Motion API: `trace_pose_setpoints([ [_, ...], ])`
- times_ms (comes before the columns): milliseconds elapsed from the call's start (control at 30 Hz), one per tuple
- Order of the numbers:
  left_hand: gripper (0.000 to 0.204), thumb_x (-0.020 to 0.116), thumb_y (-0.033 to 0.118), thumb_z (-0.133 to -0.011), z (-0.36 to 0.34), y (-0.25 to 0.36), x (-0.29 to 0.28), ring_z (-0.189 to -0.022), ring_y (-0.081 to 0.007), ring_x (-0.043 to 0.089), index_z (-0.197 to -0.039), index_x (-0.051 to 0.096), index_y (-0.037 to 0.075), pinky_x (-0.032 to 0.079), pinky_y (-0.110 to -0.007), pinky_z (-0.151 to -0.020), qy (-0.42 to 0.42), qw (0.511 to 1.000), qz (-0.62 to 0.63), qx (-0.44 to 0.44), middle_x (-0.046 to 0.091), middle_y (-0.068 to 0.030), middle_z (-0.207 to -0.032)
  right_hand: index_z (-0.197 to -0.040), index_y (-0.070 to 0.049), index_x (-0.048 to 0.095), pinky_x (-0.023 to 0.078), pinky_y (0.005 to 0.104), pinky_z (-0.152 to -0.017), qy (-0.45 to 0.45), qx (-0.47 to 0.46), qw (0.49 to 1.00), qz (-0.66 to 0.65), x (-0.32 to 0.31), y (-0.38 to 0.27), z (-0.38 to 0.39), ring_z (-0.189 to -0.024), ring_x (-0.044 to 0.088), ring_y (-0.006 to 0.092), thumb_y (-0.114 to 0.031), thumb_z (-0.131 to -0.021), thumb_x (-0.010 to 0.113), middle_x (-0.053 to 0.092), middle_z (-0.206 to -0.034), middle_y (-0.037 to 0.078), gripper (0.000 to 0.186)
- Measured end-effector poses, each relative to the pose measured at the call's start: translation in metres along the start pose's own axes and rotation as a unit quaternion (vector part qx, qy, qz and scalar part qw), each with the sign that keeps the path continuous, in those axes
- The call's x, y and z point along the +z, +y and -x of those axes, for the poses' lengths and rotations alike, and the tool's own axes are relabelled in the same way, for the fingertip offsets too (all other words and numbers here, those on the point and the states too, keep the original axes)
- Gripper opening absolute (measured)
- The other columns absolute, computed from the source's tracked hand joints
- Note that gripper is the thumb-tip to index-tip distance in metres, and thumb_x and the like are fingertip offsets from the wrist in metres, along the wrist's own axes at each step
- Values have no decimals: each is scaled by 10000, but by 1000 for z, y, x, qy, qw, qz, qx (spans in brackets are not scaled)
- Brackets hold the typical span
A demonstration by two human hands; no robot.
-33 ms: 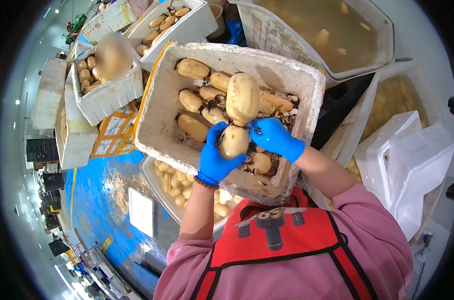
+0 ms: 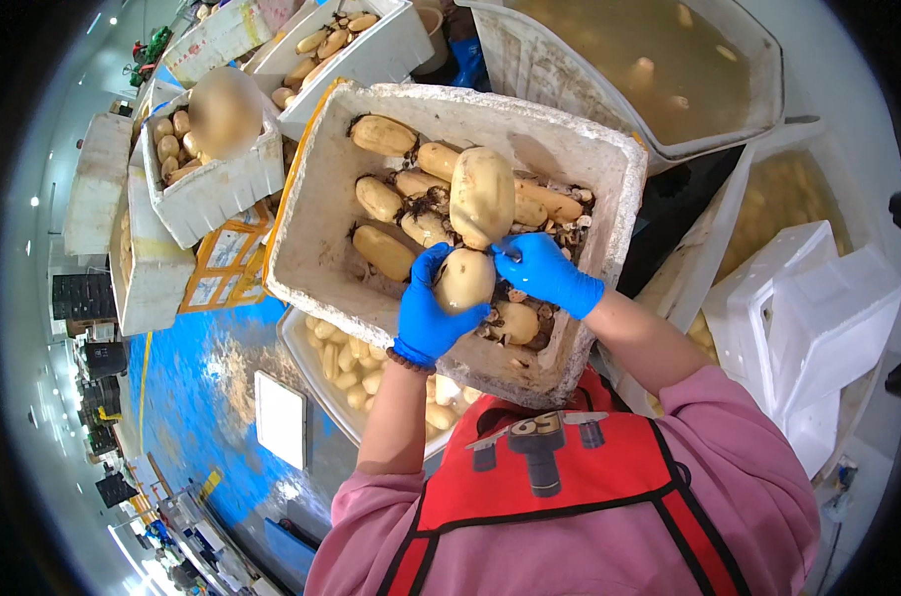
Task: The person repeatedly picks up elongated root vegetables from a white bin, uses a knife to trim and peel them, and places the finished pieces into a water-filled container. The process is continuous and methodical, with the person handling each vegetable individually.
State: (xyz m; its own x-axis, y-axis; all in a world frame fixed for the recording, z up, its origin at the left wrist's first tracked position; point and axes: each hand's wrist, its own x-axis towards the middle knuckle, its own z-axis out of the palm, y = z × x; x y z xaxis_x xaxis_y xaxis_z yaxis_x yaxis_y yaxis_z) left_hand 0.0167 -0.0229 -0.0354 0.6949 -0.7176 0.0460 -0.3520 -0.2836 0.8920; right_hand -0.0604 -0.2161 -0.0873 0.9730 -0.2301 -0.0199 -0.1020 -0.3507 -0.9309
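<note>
A pale lotus root [image 2: 482, 199] of two plump joined segments is held over a white foam box [image 2: 391, 310]. My left hand [image 2: 431, 313], in a blue glove, is closed round the shorter near segment. My right hand [image 2: 548, 273], also blue-gloved, is closed at the joint between the segments. A small dark thin tool [image 2: 510, 257] shows at its fingertips; its exact kind is hard to see. Several other lotus roots [image 2: 383, 252] lie in the box below, with dark fibrous trimmings at their ends. Scraps [image 2: 573, 236] gather along the box's right side.
Below the box's near left side is a tub of pale root pieces [image 2: 343, 363]. More foam boxes of lotus roots [image 2: 212, 199] stand at the far left. A large tub of murky water [image 2: 629, 55] is at the far right. White foam pieces [image 2: 818, 308] lie at right.
</note>
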Motion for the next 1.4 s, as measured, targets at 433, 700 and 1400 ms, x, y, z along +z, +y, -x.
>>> trace_pose_setpoints([
  [433, 930, 843, 205, -668, -21, 18, -11, -1200, -232, 494, -1417, 328, 6, 400, -376, -1017, -143, 902, 347, -213, 492, -126, -1332, -1118, -32, 599, 467, 242, -655, 46, 104, 888, -445, 3, -3, 8, -788, 549, 69, -239, -866, 688, 582, -878, -26, 338],
  [700, 826, 867, 270, -644, -3, -74, 14, -1044, -219, 586, -1294, 449, -22, 496, -347, -879, -45, 962, 170, -208, 589, -144, -1181, -996, -77, 684, 518, 404, -650, 47, -9, 995, 88, -9, 1, 0, -721, 654, 327, -243, -808, 648, 658, -808, 174, 254],
  [1400, 761, 869, 229, -633, -8, -72, 17, -989, -203, 606, -1242, 495, -31, 515, -342, -846, -61, 960, 166, -217, 614, -140, -1137, -778, -65, 652, 515, 460, -583, -20, -33, 952, 304, 12, 27, -15, -670, 640, 373, -131, -746, 585, 631, -709, 189, 99],
])
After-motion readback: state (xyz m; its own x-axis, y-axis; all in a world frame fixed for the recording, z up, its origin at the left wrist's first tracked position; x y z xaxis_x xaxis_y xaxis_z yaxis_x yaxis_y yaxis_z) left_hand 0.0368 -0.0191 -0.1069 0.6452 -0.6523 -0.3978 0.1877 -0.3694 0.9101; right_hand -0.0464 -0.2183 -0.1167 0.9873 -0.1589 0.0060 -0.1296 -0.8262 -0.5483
